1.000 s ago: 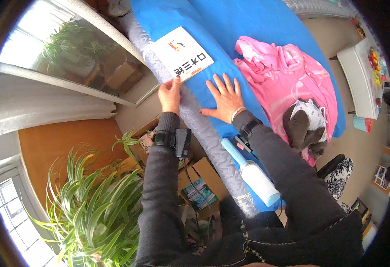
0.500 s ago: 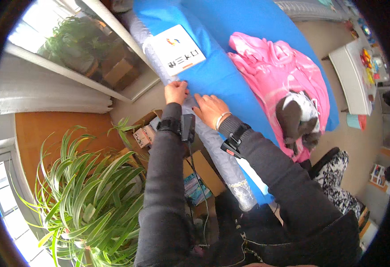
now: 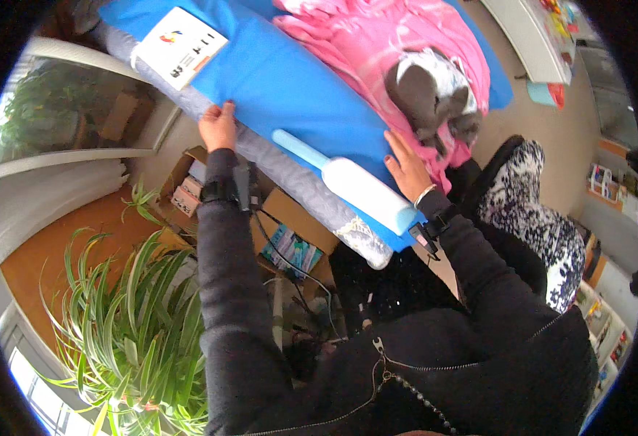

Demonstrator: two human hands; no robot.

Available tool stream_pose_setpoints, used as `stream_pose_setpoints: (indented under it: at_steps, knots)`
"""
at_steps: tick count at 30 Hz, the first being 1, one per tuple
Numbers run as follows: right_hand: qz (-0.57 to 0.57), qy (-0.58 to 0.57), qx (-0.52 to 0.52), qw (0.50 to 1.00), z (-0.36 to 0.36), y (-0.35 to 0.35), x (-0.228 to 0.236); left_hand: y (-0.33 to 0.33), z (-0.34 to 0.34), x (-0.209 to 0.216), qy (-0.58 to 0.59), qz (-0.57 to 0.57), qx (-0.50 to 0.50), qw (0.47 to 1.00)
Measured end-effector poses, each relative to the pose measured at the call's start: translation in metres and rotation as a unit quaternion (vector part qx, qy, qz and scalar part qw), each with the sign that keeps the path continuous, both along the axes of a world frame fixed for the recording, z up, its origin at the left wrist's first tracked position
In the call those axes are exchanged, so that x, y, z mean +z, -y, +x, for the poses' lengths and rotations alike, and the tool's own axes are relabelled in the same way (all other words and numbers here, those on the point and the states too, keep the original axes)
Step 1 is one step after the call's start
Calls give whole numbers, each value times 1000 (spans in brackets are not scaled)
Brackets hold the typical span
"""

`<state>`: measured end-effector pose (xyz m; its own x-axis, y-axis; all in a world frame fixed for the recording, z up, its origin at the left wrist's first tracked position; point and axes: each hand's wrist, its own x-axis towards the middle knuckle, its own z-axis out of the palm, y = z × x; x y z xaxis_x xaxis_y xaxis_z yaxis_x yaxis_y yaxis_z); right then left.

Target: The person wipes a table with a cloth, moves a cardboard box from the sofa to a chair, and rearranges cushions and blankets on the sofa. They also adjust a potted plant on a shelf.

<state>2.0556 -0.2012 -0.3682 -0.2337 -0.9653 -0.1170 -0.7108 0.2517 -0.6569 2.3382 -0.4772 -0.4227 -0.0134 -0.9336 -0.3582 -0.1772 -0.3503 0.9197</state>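
Observation:
A blue cloth [image 3: 304, 94] lies spread over a padded surface with a grey-lilac patterned cover [image 3: 279, 160]. At its left edge, below a white box [image 3: 181, 47], my left hand [image 3: 218, 128] is closed with the cloth's edge pinched between thumb and fingers. My right hand [image 3: 407, 167] rests on the cloth near its close right side, fingers stretched out, holding nothing. Between my hands lies a lint roller [image 3: 366, 192], its white cylinder toward me and its light blue handle pointing to the far left.
A pink blanket [image 3: 362, 43] lies rumpled beyond the cloth, with a grey furry figure [image 3: 424, 91] in pale clothing on it. Left stand a leafy plant [image 3: 137, 334] and open cardboard boxes [image 3: 301, 218]. A person's patterned trouser leg [image 3: 537, 218] is at right.
My right hand has moved away from my left, rightward and nearer to me. The lint roller, mostly hidden under my right forearm before, now shows fully. The whole view has shifted.

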Motion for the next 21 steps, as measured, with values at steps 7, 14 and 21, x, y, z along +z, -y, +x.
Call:
stream_pose_setpoints:
  at_steps: [7,14,21]
  knots:
    - [42,-133,93,986,37,-64,42,-10,-5,17,-17,15,43,999]
    - [64,9,47,997,41,-77,38,-58,-22,44,81,140,-78,984]
    - [-76,7,-63,995,16,-65,58,-121,-31,49,20,199,-156,967]
